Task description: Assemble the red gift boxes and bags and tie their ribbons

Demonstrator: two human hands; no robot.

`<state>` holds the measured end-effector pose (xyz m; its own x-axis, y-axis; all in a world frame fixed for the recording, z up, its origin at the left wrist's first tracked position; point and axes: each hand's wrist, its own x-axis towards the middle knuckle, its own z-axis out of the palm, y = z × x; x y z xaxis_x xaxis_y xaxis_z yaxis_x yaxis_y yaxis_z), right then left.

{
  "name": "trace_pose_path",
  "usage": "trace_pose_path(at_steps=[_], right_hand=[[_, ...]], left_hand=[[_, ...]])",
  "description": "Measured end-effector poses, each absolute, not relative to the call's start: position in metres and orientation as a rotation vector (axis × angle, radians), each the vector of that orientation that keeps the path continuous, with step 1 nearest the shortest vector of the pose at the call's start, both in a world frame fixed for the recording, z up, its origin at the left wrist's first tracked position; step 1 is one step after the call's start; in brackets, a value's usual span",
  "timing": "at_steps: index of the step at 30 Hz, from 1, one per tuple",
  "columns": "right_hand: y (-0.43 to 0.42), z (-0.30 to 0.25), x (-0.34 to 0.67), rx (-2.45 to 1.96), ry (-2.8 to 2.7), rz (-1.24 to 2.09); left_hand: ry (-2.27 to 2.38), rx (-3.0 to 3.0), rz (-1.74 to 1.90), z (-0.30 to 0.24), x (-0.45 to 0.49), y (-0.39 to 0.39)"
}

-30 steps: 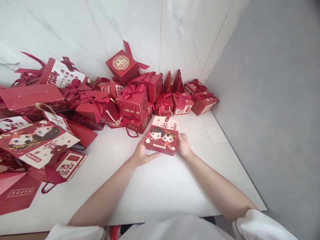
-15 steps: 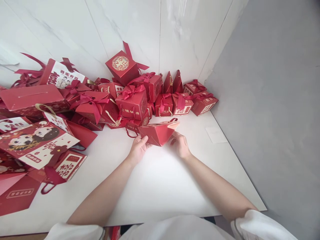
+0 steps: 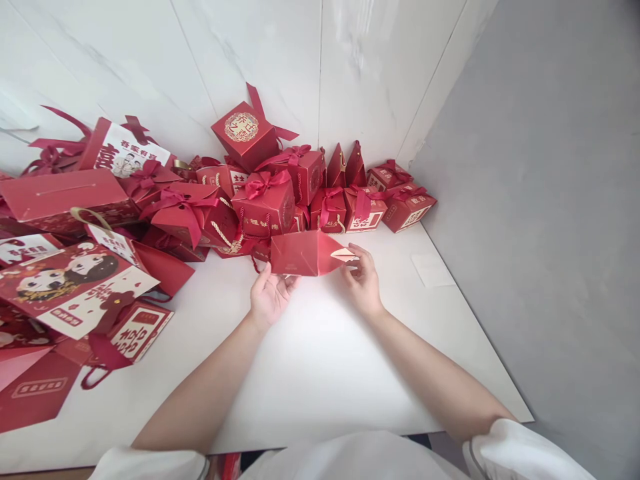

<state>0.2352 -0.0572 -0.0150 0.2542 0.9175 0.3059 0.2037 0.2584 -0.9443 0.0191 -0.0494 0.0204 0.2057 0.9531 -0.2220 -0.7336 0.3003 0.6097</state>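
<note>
A person's bare arms reach from white sleeves point(image 3: 150, 463) across a white surface point(image 3: 310, 380). Between the two hands, near the middle and just in front of a row of ribboned boxes point(image 3: 367, 208), is a red box point(image 3: 294, 255), seemingly lifted. It is tipped so a mostly plain face meets the wearer, probably to bring that side into sight. The left hand point(image 3: 273, 293) grips its lower left edge, thumb in front and fingers curled beneath, apparently to bear the weight. The right hand point(image 3: 363, 280) has bent fingers at the other end, beside a pale, gaping edge; whether they pinch it or merely steady it, I cannot tell.

To the left, red boxes and bags lie in a crowded heap, among them a carton with a cartoon couple point(image 3: 75, 280). A cube with a gold medallion point(image 3: 245, 130) sits tilted on top. The row backs onto a marbled wall point(image 3: 280, 47), perhaps to leave working room in front. A pale slip point(image 3: 433, 270) lies to the right.
</note>
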Motion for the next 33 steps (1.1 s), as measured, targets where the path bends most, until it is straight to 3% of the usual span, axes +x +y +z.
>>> trace_pose_path(at_steps=[11, 33], right_hand=[[-0.058, -0.01, 0.235, -1.207, -1.151, 0.933], [-0.06, -0.006, 0.233, -1.184, -1.078, 0.847]], left_hand=[[0.613, 0.513, 1.0, 0.016, 0.018, -0.055], [0.621, 0.497, 1.05, 0.018, 0.021, -0.055]])
